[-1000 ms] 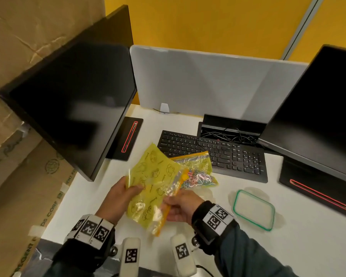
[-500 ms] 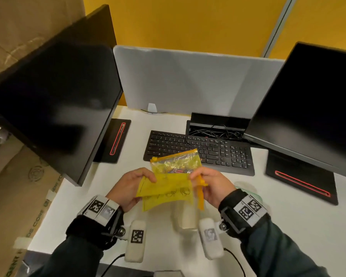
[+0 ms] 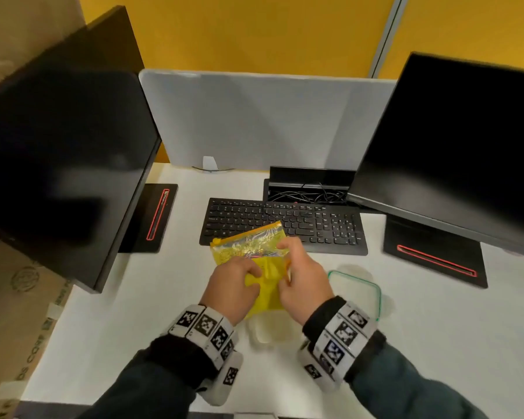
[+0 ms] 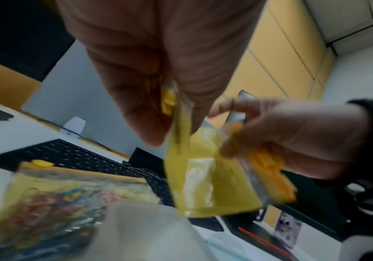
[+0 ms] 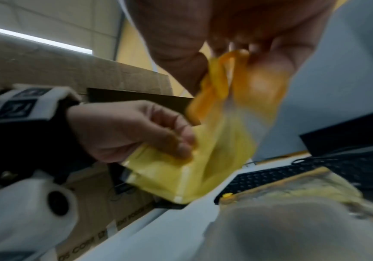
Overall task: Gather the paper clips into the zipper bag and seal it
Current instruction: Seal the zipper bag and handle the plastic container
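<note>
Two hands are closed on one yellow bag held above the desk: the left hand pinches its side, the right hand pinches its orange zipper edge. A second bag with coloured clips lies just beyond, before the keyboard.

Both hands raised close together, left hand and right hand each pinching yellow zipper bag, fingers curled
</note>
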